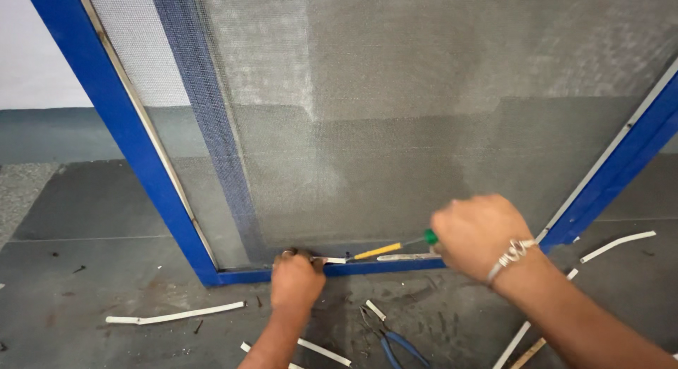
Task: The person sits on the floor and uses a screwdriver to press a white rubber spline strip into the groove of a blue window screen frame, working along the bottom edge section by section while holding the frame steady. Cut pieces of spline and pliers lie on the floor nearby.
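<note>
A blue metal frame with grey mesh stands upright on the floor. My right hand, with a silver bracelet on its wrist, grips a screwdriver with a green and yellow handle; its tip points left along the frame's bottom rail. My left hand presses on the bottom rail near the left corner, its fingers pinching a thin white strip at the mesh edge.
Several white strips lie on the dark tiled floor, one at the left and one at the right. Blue-handled pliers lie between my forearms. A loose band of darker mesh hangs inside the frame.
</note>
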